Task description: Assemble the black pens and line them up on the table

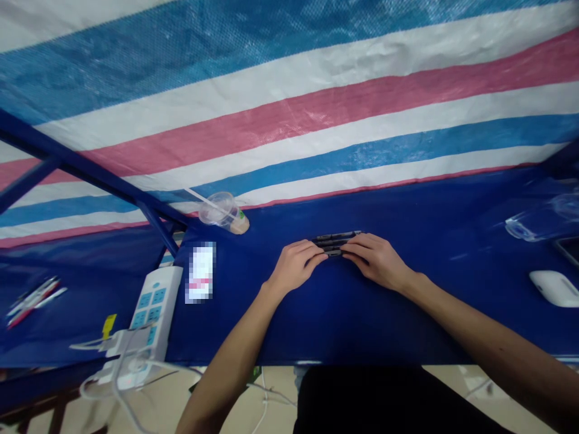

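Several slim dark pens (332,242) lie side by side in a small row on the blue tabletop, running crosswise in front of me. My left hand (296,265) is closed at their left ends, thumb and fingers pressed against them. At the right ends, my right hand (373,259) grips in the same way, with its fingers bent over the pens. Only the middle stretch of the pens shows; their ends are hidden under my fingers.
A clear plastic cup (221,212) with a straw lies tilted near the tarp. To the left are a lit phone (200,272), a power strip (154,313) with cables, and pens (36,301). At right are a clear bottle (538,220) and a white case (555,289).
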`<state>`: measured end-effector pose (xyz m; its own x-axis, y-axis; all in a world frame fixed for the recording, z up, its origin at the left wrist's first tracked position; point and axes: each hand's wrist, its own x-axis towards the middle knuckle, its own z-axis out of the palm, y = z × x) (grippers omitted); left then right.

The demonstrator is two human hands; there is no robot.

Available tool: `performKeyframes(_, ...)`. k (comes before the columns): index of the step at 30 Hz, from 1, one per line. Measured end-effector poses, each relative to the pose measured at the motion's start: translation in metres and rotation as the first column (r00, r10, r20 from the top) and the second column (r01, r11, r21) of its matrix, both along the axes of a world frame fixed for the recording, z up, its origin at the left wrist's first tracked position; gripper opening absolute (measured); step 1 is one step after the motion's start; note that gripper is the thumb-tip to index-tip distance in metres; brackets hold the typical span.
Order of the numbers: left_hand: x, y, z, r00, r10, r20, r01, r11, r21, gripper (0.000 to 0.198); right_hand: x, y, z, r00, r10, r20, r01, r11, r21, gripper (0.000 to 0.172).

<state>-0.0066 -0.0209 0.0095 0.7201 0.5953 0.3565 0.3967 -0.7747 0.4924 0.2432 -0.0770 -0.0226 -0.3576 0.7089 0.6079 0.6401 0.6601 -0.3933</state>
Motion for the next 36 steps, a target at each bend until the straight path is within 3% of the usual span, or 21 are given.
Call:
performKeyframes(4, 0.0008, -0.0013, 0.0005, 1.000, 0.016, -0.009, -0.016, 1.000, -0.010, 0.030, 0.0002, -0.0001, 0.0004, 1.000, -0.002, -0.009, 0.002, 1.000, 0.007, 0.019)
performKeyframes(9, 0.0008, -0.0006, -0.0005, 1.000, -0.011, -0.015, 0.011, 1.000, -0.013, 0.019, 0.0001, -0.0002, 0.0005, 1.000, -0.001, -0.003, 0.001, 1.000, -0.002, 0.018)
performKeyframes(16, 0.0006, -0.0011, 0.0018, 1.000, -0.008, -0.022, 0.008, 1.000, -0.020, 0.027, -0.0002, -0.0007, 0.0015, 1.000, 0.006, -0.014, -0.006, 1.000, -0.013, 0.020)
performKeyframes(21, 0.0009, -0.0021, 0.0035, 0.999, -0.007, -0.049, 0.006, 0.999, -0.035, 0.019, -0.0010, -0.0013, 0.0024, 1.000, 0.022, 0.001, -0.022, 0.999, -0.026, 0.019)
performKeyframes(28, 0.0004, -0.0018, 0.0036, 1.000, 0.001, -0.031, -0.002, 0.999, -0.035, 0.027, -0.0014, -0.0021, 0.0050, 1.000, 0.030, 0.009, -0.030, 0.999, -0.046, 0.018)
performKeyframes(36, -0.0004, -0.0005, 0.0048, 1.000, -0.019, 0.009, 0.019, 1.000, 0.020, 0.022, -0.0010, -0.0018, 0.0050, 1.000, 0.022, -0.007, -0.023, 0.999, -0.037, 0.020)
